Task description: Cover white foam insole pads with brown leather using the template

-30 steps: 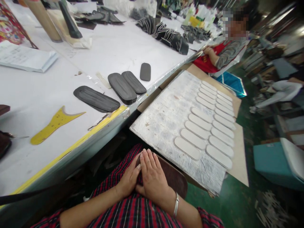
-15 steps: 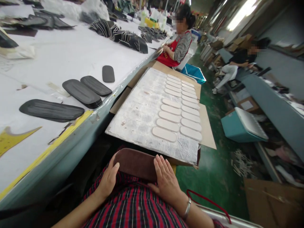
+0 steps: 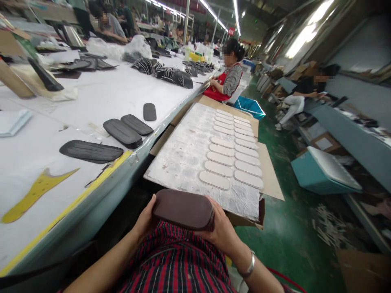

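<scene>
A stack of dark brown, round-ended leather pieces [image 3: 183, 208] lies level in front of my body, above the striped cloth. My left hand [image 3: 146, 215] grips its left end, its fingers mostly hidden behind and below. Around the right end my right hand [image 3: 220, 226] is closed, thumb and fingers against the edge. Just beyond stands a whitish board [image 3: 174, 162], with rows of pale, rounded oval pieces [image 3: 214, 184] on its right part.
On the white table [image 3: 91, 103] to the left lie black oval pieces [image 3: 91, 151] and a yellow template [image 3: 39, 195]. A person in a red apron [image 3: 224, 83] sits beyond the board. A blue-green bin [image 3: 324, 171] stands on the right, above the green floor.
My right hand has gone from lying flat over the right end of the brown stack to gripping round it. The view has tilted up, showing more of the room.
</scene>
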The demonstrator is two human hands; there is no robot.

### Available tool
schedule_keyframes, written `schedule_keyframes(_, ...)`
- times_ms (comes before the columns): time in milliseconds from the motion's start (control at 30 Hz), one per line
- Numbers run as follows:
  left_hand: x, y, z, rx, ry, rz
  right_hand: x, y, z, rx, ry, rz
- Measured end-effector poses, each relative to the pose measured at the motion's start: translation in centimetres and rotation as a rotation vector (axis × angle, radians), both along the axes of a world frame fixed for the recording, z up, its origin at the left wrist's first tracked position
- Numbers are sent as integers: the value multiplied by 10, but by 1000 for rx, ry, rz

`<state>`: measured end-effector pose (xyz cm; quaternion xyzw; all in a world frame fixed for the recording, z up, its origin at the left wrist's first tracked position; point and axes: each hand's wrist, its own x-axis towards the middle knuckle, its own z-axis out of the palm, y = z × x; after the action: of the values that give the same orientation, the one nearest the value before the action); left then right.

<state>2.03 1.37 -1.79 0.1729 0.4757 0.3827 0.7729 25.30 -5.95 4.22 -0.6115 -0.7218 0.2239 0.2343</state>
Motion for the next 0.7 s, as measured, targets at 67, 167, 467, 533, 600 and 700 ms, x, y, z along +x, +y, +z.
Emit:
schedule_keyframes(67,-7,3,4,-32,-71,46,-14,10,23,38,-18,22)
schedule_keyframes(167,-23,13,10,-50,-152,50,-45,29,48,92,-35,-17)
schedule_keyframes(467,-86,14,0,-36,-479,-69,-132,85,87,255,-101,84)
schedule_keyframes(533,-108,7,-3,-25,-457,45,-142,96,88,344,-110,147)
schedule_keyframes(600,-131,-4,2,-11,-392,210,-150,101,87,430,-113,216)
schedule_keyframes(700,-154,-24,23,116,-292,434,-161,97,84,468,-37,301)
